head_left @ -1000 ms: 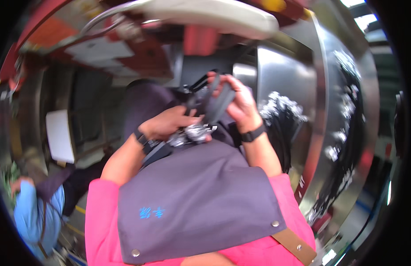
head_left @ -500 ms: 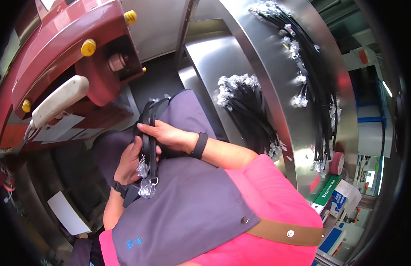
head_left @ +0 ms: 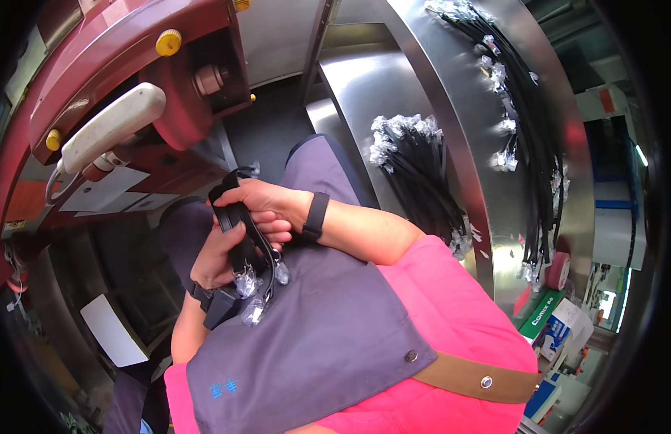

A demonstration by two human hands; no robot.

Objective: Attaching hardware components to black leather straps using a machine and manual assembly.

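Head view: the right hand [head_left: 266, 206] has thumb and forefinger pinched on the upper part of some flat, smooth black straps [head_left: 247, 253], its other fingers loosely curled. The left hand [head_left: 216, 262] is wrapped round them lower down, thumb in front; can't tell how tightly, since its other fingers are mostly hidden. So the straps sit between both hands over the lap, with crinkly clear wrappers [head_left: 253, 311] bunched on the ends by a matte purple-grey apron [head_left: 313, 318]. Each wrist has a black wristband [head_left: 316, 215]. Further out there's a bright pink top [head_left: 451, 304]. Off right, a shiny metal surface [head_left: 361, 79] holds a fanned bundle [head_left: 418, 192] of similar straps. Up left is a red machine [head_left: 118, 58] with ribbed yellow knobs [head_left: 169, 43] and a rounded off-white handle [head_left: 115, 126].
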